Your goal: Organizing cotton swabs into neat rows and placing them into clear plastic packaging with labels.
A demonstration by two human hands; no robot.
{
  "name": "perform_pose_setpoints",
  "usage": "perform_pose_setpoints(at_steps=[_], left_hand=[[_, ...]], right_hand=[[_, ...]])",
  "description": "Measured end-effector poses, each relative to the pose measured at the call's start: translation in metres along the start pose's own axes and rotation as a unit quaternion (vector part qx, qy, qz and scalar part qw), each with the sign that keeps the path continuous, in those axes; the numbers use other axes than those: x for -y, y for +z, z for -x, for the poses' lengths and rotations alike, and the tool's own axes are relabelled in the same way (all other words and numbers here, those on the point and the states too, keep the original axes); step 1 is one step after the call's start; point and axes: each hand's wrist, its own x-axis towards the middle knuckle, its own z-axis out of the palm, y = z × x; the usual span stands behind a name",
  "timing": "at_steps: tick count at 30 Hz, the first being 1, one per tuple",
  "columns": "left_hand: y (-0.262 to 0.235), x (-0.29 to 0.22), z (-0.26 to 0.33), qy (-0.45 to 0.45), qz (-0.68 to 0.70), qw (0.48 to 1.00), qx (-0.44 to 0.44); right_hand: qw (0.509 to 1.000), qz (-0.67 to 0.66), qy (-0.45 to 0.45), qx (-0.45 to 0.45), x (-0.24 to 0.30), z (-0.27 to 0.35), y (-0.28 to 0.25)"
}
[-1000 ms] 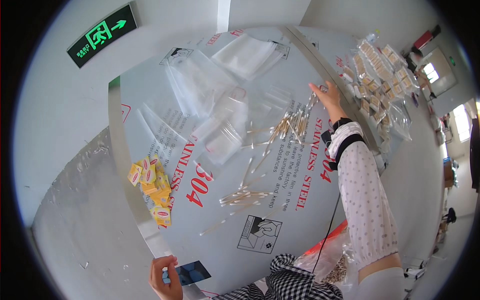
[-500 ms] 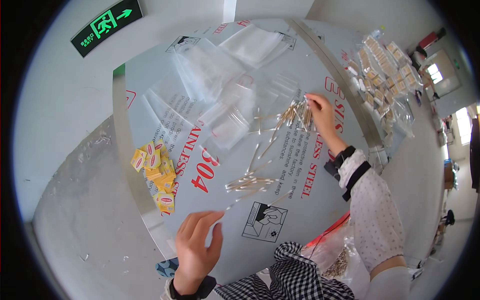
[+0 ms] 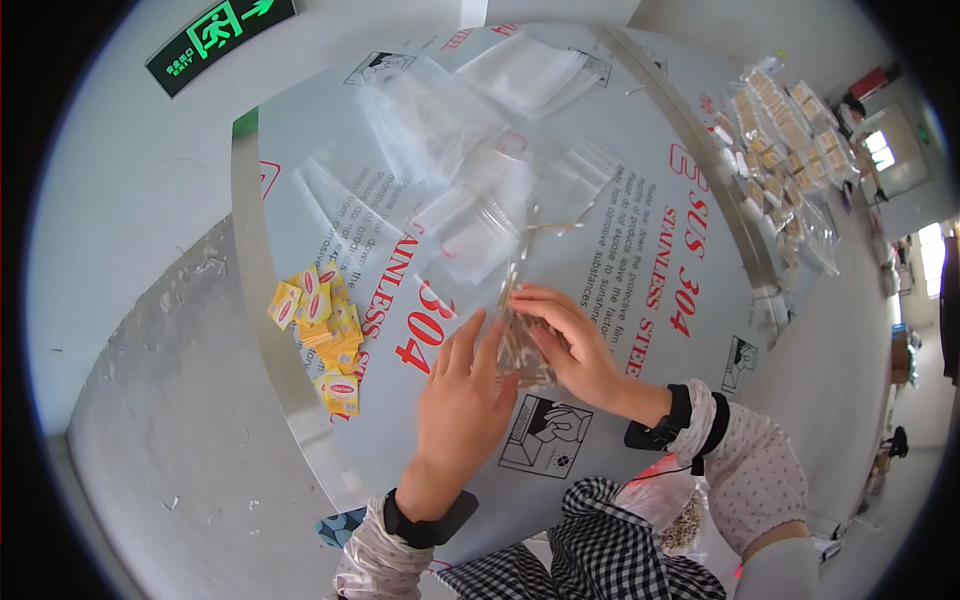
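Observation:
A loose bundle of cotton swabs (image 3: pixel 517 348) lies on the film-covered steel tabletop (image 3: pixel 640 290), between my two hands. My left hand (image 3: pixel 465 400) touches the bundle's left side, fingers stretched out and slightly spread. From the other side, my right hand (image 3: pixel 572 350) curves against the swabs with its fingers bent and thumb apart. Both hands partly hide the bundle. Just beyond, a few stray swabs (image 3: pixel 553 226) lie beside small clear zip bags (image 3: pixel 470 238).
Larger clear plastic bags (image 3: pixel 425 120) are spread at the table's far side. Small yellow paper packets (image 3: pixel 340 335) are heaped near the left edge. Beyond a metal strip (image 3: pixel 690 130), many packed bags of swabs (image 3: pixel 785 130) are piled at the far right. A checkered cloth (image 3: pixel 610 540) is at the near edge.
My right hand has come nearer and left, bringing the far swabs with it. My left hand has moved forward and right to meet it. The scattered swabs are now bunched between them.

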Motion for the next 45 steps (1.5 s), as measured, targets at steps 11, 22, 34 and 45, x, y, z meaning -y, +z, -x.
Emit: perform_pose_setpoints(at_steps=[11,22,34,45], left_hand=[[0.016,0.001,0.012,0.002,-0.004,1.000,0.007],[0.033,0.002,-0.036,0.030,-0.068,0.996,-0.052],[0.014,-0.004,0.000,0.016,-0.078,0.997,0.024],[0.005,-0.026,0.042,-0.001,-0.031,0.999,0.012]], right_hand=[[0.922,0.323,-0.199,0.079,-0.042,-0.102,-0.058],[0.841,0.427,-0.242,0.227,-0.018,-0.110,-0.048],[0.958,0.238,-0.060,0.148,-0.017,-0.067,-0.072],[0.914,0.395,-0.090,-0.010,-0.054,-0.076,-0.087]])
